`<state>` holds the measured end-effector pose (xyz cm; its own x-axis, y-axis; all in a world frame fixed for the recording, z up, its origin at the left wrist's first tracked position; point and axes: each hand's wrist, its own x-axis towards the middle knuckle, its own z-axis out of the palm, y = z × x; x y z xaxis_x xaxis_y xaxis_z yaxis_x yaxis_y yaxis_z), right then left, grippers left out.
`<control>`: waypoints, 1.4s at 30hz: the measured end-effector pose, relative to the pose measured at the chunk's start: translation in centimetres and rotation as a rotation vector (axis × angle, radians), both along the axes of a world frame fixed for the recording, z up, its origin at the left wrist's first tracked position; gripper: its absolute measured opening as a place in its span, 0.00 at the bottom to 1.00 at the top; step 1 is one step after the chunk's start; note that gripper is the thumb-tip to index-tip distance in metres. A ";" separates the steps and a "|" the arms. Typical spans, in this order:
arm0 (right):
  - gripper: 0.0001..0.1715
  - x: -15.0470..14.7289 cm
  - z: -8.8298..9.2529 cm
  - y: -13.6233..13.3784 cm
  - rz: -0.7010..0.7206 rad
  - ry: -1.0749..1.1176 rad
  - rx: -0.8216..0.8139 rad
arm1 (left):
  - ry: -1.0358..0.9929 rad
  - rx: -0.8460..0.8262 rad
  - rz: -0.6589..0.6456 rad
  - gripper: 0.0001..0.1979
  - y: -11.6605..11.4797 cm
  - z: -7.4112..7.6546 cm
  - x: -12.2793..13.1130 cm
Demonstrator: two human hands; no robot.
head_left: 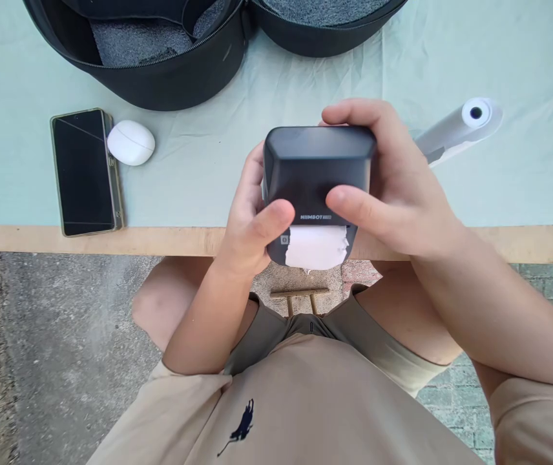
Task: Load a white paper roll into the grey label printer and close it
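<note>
Label printer (315,168) held over the table's (208,187) near edge. Left hand (245,226) and right hand (397,187) are closed round its sides, thumbs pressing above the torn paper strip (316,247).

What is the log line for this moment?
left hand: grips printer | right hand: grips printer | paper: pokes out of printer | table: roll, phone, white case, bag

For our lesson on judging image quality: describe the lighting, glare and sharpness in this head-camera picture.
Head view: soft, even daylight, hardly any shadows; a thin bright streak crosses the dark phone; lettering on the label printer reads sharp; the white paper roll looks slightly washed out.
</note>
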<state>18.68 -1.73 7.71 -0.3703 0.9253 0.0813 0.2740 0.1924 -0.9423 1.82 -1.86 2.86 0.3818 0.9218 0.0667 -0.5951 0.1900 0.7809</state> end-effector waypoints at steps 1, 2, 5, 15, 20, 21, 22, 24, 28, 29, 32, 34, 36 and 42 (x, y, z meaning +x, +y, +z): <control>0.33 0.0 0.0 0.0 0.036 0.016 -0.030 | -0.002 0.031 0.011 0.28 0.0 0.1 0.0; 0.34 0.0 0.1 -0.1 0.064 0.032 -0.050 | 0.028 0.030 0.022 0.27 -0.1 0.1 0.0; 0.32 -0.1 0.1 -0.2 0.070 0.040 -0.047 | 0.101 0.001 -0.025 0.22 -0.2 0.5 -0.2; 0.30 0.3 -0.2 -0.3 -0.086 -0.064 0.037 | 0.007 -0.127 0.007 0.19 -0.1 1.1 0.3; 0.25 0.8 -0.3 -0.3 -0.167 -0.036 0.194 | 0.090 -0.213 0.081 0.20 -0.1 1.4 0.3; 0.25 0.8 -0.3 -0.3 -0.134 -0.036 0.195 | 0.112 -0.203 0.091 0.20 -0.1 1.4 0.3; 0.25 0.8 -0.2 -0.3 -0.099 -0.041 0.193 | 0.128 -0.193 0.100 0.20 -0.1 1.3 0.3; 0.28 0.9 -0.1 -0.2 -0.032 -0.071 0.198 | 0.128 -0.173 0.106 0.20 -0.1 1.2 0.3; 0.37 1.1 0.0 -0.2 0.041 -0.148 0.238 | 0.046 -0.108 0.111 0.19 0.1 0.8 0.3; 0.39 1.1 0.0 -0.2 0.049 -0.169 0.248 | 0.036 -0.104 0.112 0.19 0.2 0.8 0.3; 0.40 1.2 0.3 -0.2 0.057 -0.196 0.256 | 0.028 -0.165 0.102 0.17 0.2 1.1 0.4; 0.38 1.3 0.6 -0.2 0.024 -0.211 0.280 | 0.014 -0.224 0.086 0.19 0.2 1.5 0.4; 0.34 1.2 0.9 -0.2 -0.078 -0.268 0.344 | -0.003 -0.234 0.057 0.21 0.0 1.7 0.5; 0.20 0.4 2.8 -0.8 -0.351 -0.335 0.398 | -0.013 -0.116 0.000 0.14 -0.1 1.3 0.6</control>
<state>19.04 -2.52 10.54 -0.1154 0.9191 0.3768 0.6528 0.3561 -0.6686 2.45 -2.01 4.19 0.3818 0.9236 -0.0349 -0.6052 0.2784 0.7458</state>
